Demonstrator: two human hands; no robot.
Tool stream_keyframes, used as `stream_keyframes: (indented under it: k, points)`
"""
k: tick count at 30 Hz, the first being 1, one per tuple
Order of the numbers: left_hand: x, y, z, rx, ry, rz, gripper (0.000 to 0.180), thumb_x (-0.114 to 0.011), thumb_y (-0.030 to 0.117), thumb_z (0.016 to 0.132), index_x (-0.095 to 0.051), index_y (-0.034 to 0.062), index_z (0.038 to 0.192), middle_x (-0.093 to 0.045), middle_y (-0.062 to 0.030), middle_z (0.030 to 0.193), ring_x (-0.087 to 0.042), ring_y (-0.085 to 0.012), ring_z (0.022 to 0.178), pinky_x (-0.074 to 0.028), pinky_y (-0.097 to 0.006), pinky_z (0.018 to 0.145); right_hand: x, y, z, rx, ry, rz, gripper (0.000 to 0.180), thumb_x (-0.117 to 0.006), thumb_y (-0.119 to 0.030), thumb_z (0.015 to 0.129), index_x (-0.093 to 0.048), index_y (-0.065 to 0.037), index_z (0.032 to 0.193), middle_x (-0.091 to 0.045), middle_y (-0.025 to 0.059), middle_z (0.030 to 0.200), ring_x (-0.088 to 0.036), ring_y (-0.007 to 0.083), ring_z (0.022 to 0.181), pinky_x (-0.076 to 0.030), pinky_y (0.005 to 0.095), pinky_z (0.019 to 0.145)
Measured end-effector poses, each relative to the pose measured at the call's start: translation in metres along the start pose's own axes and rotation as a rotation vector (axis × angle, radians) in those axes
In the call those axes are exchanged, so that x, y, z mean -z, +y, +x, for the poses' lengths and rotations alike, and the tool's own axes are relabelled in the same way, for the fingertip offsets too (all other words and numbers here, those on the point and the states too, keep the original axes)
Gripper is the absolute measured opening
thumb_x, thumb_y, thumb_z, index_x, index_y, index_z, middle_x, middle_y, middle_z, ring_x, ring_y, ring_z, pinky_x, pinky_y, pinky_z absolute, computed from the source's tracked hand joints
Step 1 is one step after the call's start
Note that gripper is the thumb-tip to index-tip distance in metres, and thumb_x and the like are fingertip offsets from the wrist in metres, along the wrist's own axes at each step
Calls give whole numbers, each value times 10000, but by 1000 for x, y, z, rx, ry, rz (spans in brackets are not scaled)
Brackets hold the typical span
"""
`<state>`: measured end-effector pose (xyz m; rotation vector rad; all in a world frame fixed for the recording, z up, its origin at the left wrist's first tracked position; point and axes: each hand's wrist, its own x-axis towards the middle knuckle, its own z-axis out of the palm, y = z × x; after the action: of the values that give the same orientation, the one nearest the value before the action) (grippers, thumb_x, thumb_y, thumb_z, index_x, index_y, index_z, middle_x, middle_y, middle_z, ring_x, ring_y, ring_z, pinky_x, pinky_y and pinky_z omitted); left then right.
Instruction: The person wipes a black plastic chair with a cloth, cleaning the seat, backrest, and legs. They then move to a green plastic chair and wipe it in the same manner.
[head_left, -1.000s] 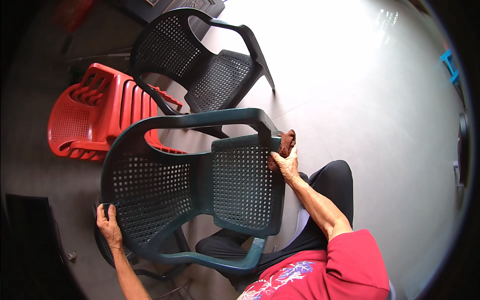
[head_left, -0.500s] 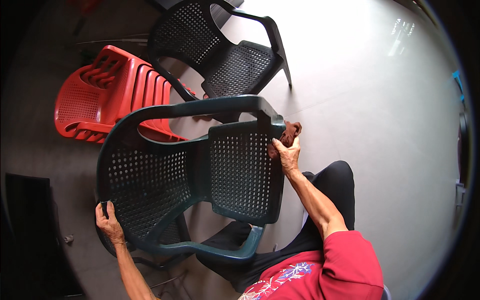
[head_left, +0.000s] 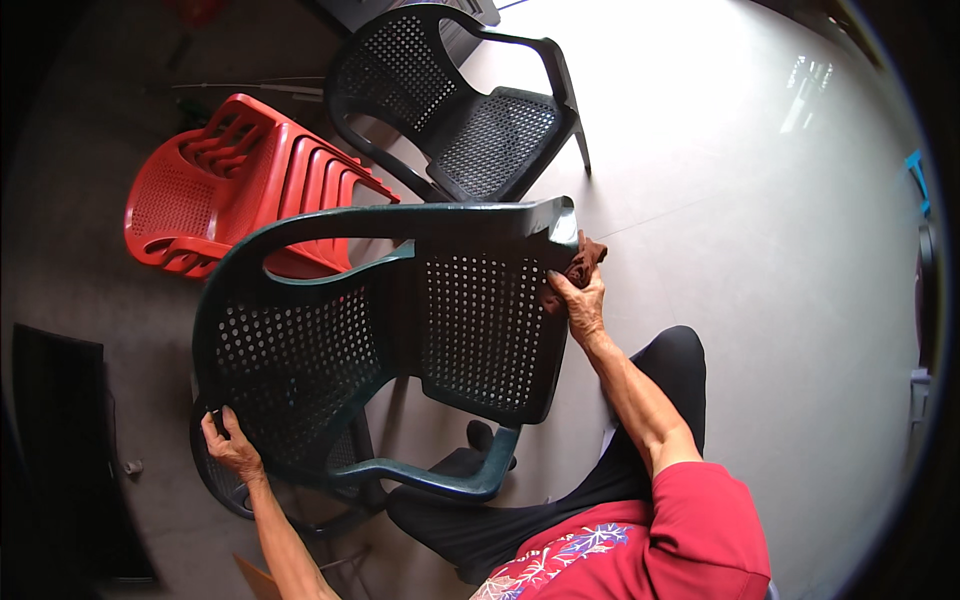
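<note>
A dark green plastic armchair (head_left: 400, 385) with a perforated back and seat is tilted in front of me, above my lap. My left hand (head_left: 233, 450) grips the rim of its backrest at the lower left, fingers curled over the edge. At the front edge of the seat, my right hand (head_left: 588, 308) is closed on a brown cloth (head_left: 585, 262), pressing it against the seat's corner below the far armrest. Part of the cloth bunches up past my fingers.
A stack of red plastic armchairs (head_left: 200, 200) lies beyond to the left. Behind the green chair stands a black plastic armchair (head_left: 495, 140). Another dark chair (head_left: 370, 490) is partly hidden underneath. A black panel (head_left: 75, 450) is at the far left, on the grey floor (head_left: 760, 250).
The green chair has tilted slightly, its near armrest shifting up and left. My right hand and the cloth have moved slightly down along the seat's front edge. My left hand still grips the backrest.
</note>
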<state>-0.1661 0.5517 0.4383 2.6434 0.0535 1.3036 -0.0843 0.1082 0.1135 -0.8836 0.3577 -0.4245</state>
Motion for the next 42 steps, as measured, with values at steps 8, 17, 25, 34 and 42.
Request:
stream_keyframes:
  k: [8, 17, 25, 34, 42]
  points:
    - [-28, -12, -45, -93, 468, 488, 489, -617, 334, 893, -474, -28, 1190, -521, -203, 1096, -497, -292, 1026, -432, -379, 858, -5, -3, -59, 149, -62, 49, 415, -800, -81, 719, -489, -51, 993, -464, -40, 740, -441, 69, 661, -432, 222, 619]
    - [-64, 245, -96, -691, -260, -41, 680, -592, 596, 787, -531, 15, 1135, -525, -146, 1077, -480, -328, 1089, -279, -491, 1033, 21, 15, -113, 50, -116, -175, 361, -774, -176, 753, -535, -37, 986, -556, 28, 762, -538, 91, 680, -483, 254, 647]
    - [-73, 262, -80, -895, -503, -87, 514, -787, 519, 569, -496, 96, 566, -465, -42, 543, -475, -246, 525, -368, -357, 581, 47, -89, -89, 52, -163, -527, 371, -681, -267, 802, -532, -5, 1019, -568, 135, 937, -579, 242, 843, -479, 357, 737]
    - [-81, 273, -93, -900, -375, -219, 439, -737, 359, 585, -376, 114, 535, -353, -40, 509, -379, -233, 489, -306, -353, 553, 4, -54, -43, 299, -164, -1069, 246, -523, -218, 855, -519, -51, 1036, -481, 154, 1037, -461, 345, 1009, -427, 470, 825]
    - [-77, 269, -93, -910, -410, -248, 419, -700, 384, 626, -384, 120, 549, -429, -5, 509, -394, -196, 496, -322, -327, 559, 29, 9, 96, 128, 63, -1252, 172, -525, -166, 804, -637, -66, 887, -434, 158, 1119, -421, 366, 1076, -438, 500, 832]
